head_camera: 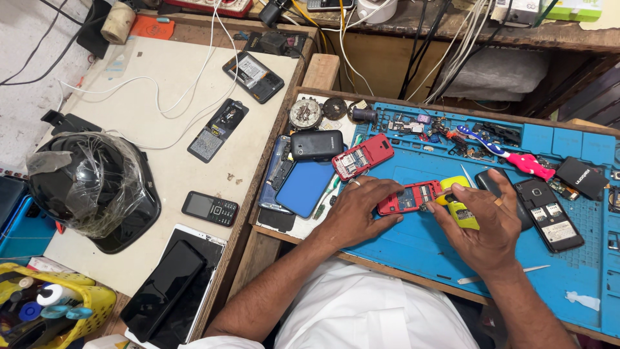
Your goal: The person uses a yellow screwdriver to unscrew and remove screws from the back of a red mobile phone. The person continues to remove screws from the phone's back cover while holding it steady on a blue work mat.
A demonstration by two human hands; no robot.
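Resting at far left: a black helmet (90, 187) wrapped in clear plastic lies on the pale table (161, 161), with a yellow basket (84, 310) of small items in the lower left corner.
Left table: two dark smartphones (171, 291) lie at the lower edge, a small black keypad phone (210, 208) sits above them, and two more phones (236, 97) lie toward the upper middle among white cables (161, 97).
Centre: a blue phone back (303, 187), a black phone (316, 145) and an opened red phone body (363, 156) lie at the left edge of the blue work mat (420, 245).
Left hand (355, 216): clenched on the left end of a red opened keypad phone (410, 197), pressing it to the mat at mid-frame.
Right hand (487, 229): grasping a yellow tool (460, 207) whose tip is at the red phone's right end.
Right of the hands: an opened black phone (549, 216) lies just beside the right hand.
Upper right: a red, white and blue toothbrush (510, 154) lies among small parts.
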